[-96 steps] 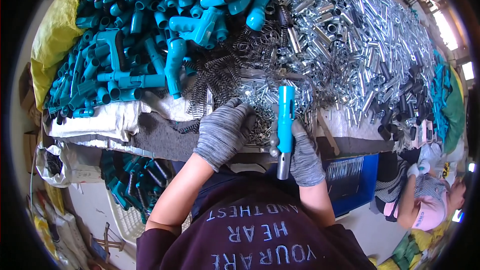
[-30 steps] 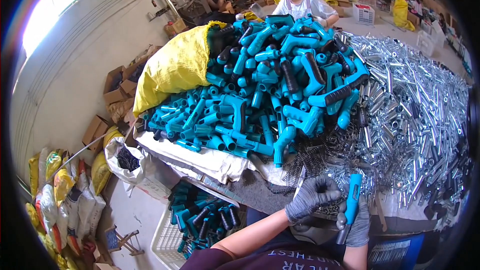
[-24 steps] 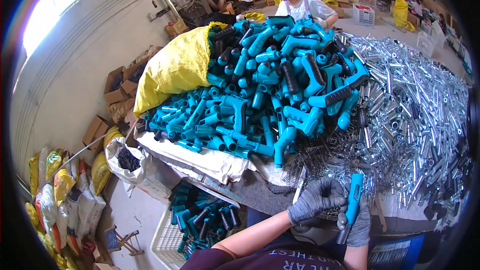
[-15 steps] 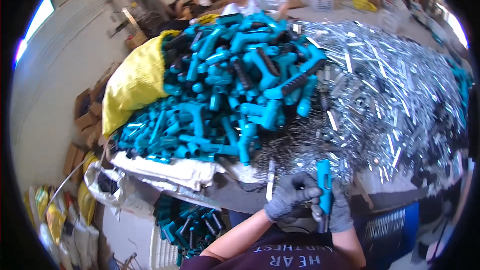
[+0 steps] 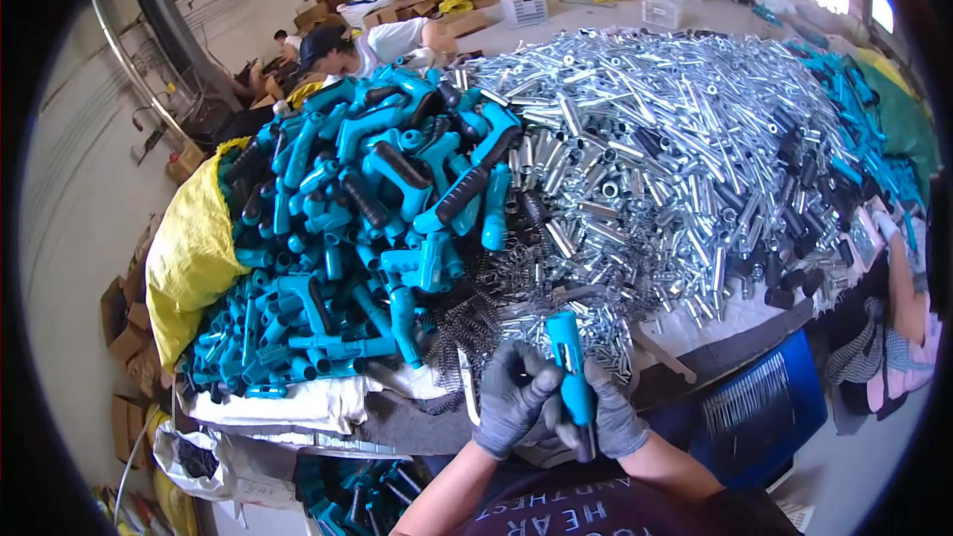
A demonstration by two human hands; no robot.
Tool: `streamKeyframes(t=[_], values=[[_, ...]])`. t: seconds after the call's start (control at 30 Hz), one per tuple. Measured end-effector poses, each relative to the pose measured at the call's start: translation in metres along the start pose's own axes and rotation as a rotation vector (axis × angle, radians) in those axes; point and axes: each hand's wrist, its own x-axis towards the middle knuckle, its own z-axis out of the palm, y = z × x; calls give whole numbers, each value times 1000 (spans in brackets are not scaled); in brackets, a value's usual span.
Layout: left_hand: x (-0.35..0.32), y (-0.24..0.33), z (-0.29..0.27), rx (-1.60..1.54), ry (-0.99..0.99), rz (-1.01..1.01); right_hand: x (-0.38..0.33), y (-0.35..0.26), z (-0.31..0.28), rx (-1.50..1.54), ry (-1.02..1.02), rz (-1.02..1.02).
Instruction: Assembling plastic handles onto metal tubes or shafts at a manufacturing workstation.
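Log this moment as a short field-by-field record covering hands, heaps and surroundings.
Right hand: gray-gloved, holding teal tubular part
Left hand: gray-gloved, fingers curled close beside that part; contact unclear
Left heap: teal housings, yellow sack alongside
Right heap: shiny metal parts
Between heaps: dark coil springs
Below table, right: blue bin
Across table: person in dark cap

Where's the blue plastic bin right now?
In the head view, the blue plastic bin is at lower right, just below the dark table edge in the picture and right of the gray-gloved right hand.
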Motion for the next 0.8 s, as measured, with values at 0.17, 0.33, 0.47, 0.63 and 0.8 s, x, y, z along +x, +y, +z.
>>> streamKeyframes(t=[0.17, 0.33, 0.47, 0.63, 0.8], values=[[-16, 7, 24, 400, -290, -84, 2, -20, 9, -412, 311, -523], [-10, 2, 43, 104, -620, -507, -7, -38, 14, -265, 448, -611], [19, 2, 48, 191, -815, -442, -14, -47, -4, -78, 478, -624], [143, 15, 46, 1151, -97, 536, -20, -57, -38, 141, 395, -714], [235, 8, 23, 1871, 17, 236, -20, -44, -32, -27, 428, -549]])
